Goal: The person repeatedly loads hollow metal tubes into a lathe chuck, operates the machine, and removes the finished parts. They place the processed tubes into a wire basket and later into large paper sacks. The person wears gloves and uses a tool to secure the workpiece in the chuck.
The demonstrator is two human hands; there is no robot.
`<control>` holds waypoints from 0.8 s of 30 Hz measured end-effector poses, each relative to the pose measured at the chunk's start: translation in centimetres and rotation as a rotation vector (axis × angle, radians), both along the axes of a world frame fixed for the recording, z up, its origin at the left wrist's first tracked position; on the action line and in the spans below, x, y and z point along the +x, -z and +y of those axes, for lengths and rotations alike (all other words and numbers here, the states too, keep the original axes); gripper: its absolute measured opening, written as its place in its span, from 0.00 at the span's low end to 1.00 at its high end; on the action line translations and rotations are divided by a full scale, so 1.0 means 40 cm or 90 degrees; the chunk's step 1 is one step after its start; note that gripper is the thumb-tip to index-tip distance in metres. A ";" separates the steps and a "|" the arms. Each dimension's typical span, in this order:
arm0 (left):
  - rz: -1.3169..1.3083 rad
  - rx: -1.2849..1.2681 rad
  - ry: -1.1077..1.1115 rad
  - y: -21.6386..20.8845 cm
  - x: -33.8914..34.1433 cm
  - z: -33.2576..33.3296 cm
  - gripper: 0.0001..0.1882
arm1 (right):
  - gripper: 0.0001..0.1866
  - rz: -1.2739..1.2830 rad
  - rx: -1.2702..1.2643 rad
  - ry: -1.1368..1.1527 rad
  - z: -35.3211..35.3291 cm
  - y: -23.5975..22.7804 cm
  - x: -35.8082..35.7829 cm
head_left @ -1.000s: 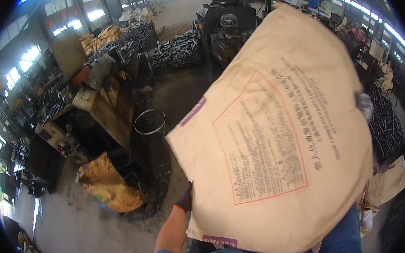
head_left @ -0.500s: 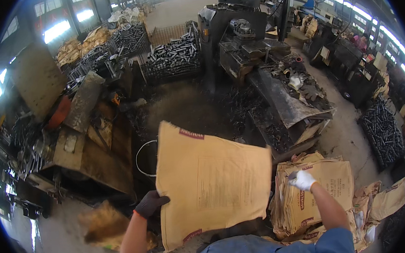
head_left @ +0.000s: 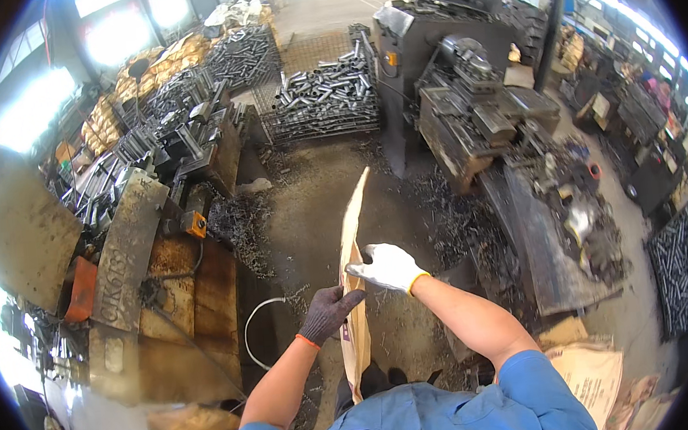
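A tan paper sack (head_left: 352,230) stands nearly edge-on in front of my body, so its printed face is mostly turned away. My left hand (head_left: 331,313), in a dark grey glove with an orange cuff, grips it partway down from the left. My right hand (head_left: 389,270), in a white glove with a yellow cuff, pinches the sack's right side slightly higher up. The right fingertips are partly hidden by the sack. Beside my right elbow, more sacks (head_left: 586,370) lie in a stack, partly covered by my arm.
Ahead stands a wire bin (head_left: 325,127) of metal tubes. A greasy machine (head_left: 472,100) and a cluttered bench (head_left: 554,263) flank the right; a rusty machine housing (head_left: 176,341) is at left. A white hoop (head_left: 248,328) sits near my left forearm. Metal shavings (head_left: 240,231) litter the floor.
The sack has turned from face-up to edge-on and sits more upright. My right hand has left the sack stack and taken hold of this sack. The view has shifted.
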State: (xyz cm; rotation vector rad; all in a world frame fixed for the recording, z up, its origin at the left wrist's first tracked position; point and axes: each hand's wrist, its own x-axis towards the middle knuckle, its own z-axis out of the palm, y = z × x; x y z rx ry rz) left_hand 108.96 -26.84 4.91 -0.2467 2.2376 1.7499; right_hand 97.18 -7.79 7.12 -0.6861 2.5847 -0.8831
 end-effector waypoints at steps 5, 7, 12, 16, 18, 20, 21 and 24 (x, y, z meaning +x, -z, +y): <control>0.136 0.247 -0.271 0.063 -0.244 -0.104 0.23 | 0.21 0.097 0.198 -0.003 -0.080 0.056 -0.383; 0.211 0.269 -0.353 0.102 -0.334 -0.159 0.23 | 0.19 0.171 0.275 0.079 -0.091 0.058 -0.530; 0.034 -0.119 -0.148 0.178 -0.498 -0.107 0.24 | 0.24 0.060 0.265 -0.025 -0.258 0.046 -0.782; -0.042 -0.041 -0.146 0.242 -0.608 -0.016 0.32 | 0.18 0.079 0.260 -0.236 -0.496 0.182 -0.817; -0.118 0.089 -0.197 0.293 -0.638 -0.027 0.32 | 0.16 0.105 0.332 -0.400 -0.585 0.289 -0.796; -0.150 0.253 -0.303 0.349 -0.647 -0.049 0.32 | 0.15 0.159 0.399 -0.601 -0.642 0.395 -0.757; -0.150 0.286 -0.371 0.377 -0.640 -0.050 0.30 | 0.15 0.181 0.416 -0.685 -0.660 0.443 -0.732; -0.219 0.463 -0.564 0.458 -0.596 -0.018 0.22 | 0.16 0.138 0.417 -0.862 -0.696 0.555 -0.644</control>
